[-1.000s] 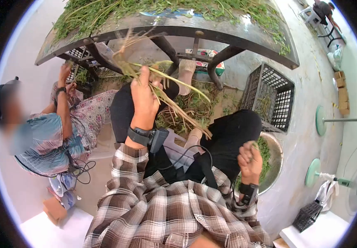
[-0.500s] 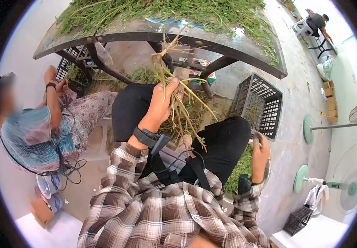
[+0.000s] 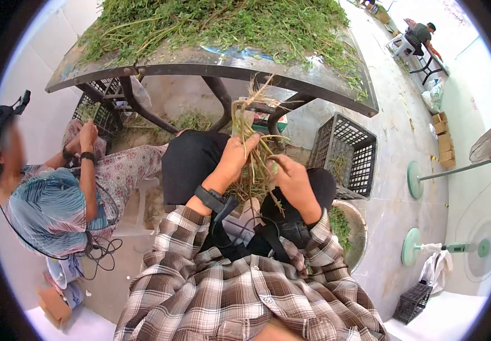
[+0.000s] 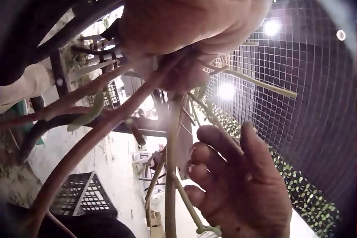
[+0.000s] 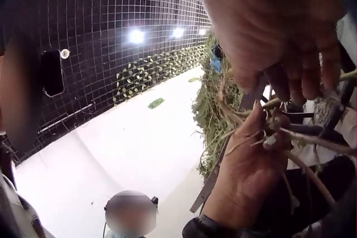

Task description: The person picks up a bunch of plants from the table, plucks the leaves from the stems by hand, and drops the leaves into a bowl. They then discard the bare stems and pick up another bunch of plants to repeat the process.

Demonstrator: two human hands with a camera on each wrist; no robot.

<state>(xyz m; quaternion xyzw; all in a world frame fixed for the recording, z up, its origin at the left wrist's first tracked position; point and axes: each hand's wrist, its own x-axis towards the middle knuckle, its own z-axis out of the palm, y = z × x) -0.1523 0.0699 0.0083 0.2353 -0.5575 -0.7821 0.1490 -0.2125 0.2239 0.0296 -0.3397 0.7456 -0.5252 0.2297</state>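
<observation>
Gripped in the left hand (image 3: 236,159) is a bundle of plant stems (image 3: 255,165), its pale roots (image 3: 258,96) sticking up and its thin stems hanging down. At the bundle's right side is the right hand (image 3: 296,184). In the left wrist view, the right hand (image 4: 245,188) has loosely bent fingers beside the stems (image 4: 172,165), below the left hand (image 4: 195,12). The right wrist view has the right hand (image 5: 273,31) above the left hand (image 5: 248,165), which pinches the stems; whether the right fingertips touch a stem is unclear.
Leafy greens (image 3: 217,28) cover the table (image 3: 200,70) ahead. A black crate (image 3: 322,149) and a metal bowl with greens (image 3: 361,230) stand at the right. One person (image 3: 57,199) sits at the left, another (image 3: 421,35) far right. Standing fans (image 3: 413,244) are at the right.
The right hand has moved from beside the bowl, inward to the stems. The left hand, still gripping the bundle, has shifted right and lower, and the bundle hangs more upright.
</observation>
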